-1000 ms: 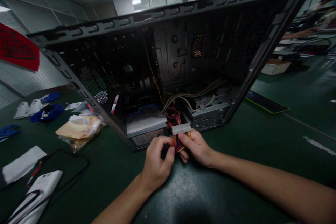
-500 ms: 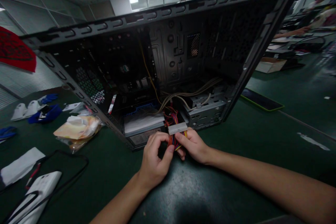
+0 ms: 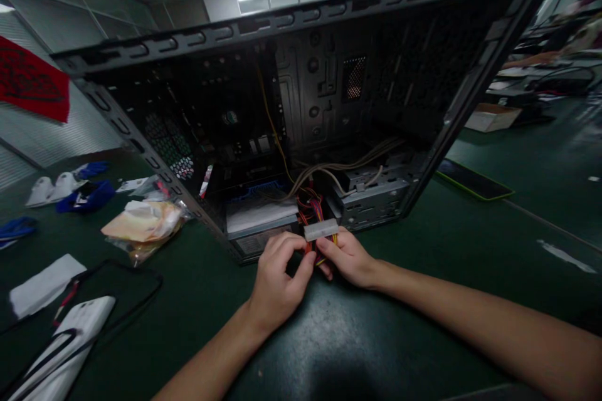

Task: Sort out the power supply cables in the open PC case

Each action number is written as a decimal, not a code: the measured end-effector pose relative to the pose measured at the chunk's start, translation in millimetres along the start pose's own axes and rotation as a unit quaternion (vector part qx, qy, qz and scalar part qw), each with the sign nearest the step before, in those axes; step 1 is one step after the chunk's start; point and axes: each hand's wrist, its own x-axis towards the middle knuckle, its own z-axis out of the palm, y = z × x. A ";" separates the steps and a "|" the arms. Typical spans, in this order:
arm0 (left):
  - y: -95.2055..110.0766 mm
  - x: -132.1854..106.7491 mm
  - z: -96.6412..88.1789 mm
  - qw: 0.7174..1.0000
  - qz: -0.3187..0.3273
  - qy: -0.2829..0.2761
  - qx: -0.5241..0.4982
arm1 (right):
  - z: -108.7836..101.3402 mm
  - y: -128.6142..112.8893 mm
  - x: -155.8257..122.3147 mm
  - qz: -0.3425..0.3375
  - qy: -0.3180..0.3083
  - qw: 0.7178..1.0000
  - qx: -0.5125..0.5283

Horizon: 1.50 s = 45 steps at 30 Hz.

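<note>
An open black computer case [image 3: 404,62] lies on a dark green table, its inside facing me. A bundle of red, yellow and orange wires [image 3: 314,208] runs out of the case to a white plastic connector [image 3: 321,229]. My right hand [image 3: 350,258] grips the bundle just below the connector. My left hand [image 3: 277,279] pinches the same wires from the left, thumb and forefinger closed. Both hands sit just in front of the case's lower edge, beside a silver drive bay [image 3: 374,197].
To the left lie a crumpled plastic bag [image 3: 143,225], blue and white gloves [image 3: 70,187], a white paper [image 3: 42,285] and a white device with a black cable [image 3: 70,341]. A dark tablet [image 3: 473,180] lies right of the case. Another person's arm [image 3: 531,61] shows far right.
Both hands have kept their hold on the wire bundle and edged slightly closer to the case. The view has shifted a little.
</note>
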 end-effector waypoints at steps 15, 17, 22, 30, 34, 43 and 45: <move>0.5 -0.4 -0.9 0.999 -0.035 -0.027 -0.008 | 0.1 5.9 -1.2 0.025 -0.029 0.999 0.005; 1.9 0.6 -2.3 0.999 -0.018 -0.027 0.004 | 0.9 2.0 -0.8 0.017 -0.030 0.999 -0.007; 1.4 0.4 -3.1 1.000 -0.021 -0.014 0.006 | 3.2 -9.2 0.7 0.007 -0.011 1.000 -0.020; 3.5 0.6 0.5 0.997 -0.068 -0.034 -0.024 | 6.3 9.8 -0.9 0.073 -0.002 0.996 0.057; 3.7 2.2 -1.6 0.998 -0.054 -0.036 0.000 | 5.5 7.1 -0.8 0.073 -0.007 0.996 0.048; -0.4 0.7 -0.5 0.997 -0.060 -0.038 0.003 | 5.1 3.9 0.8 0.042 -0.004 0.999 0.012; 0.0 1.8 -1.1 0.998 -0.056 -0.035 -0.003 | 4.3 4.1 0.7 0.021 -0.008 1.000 0.004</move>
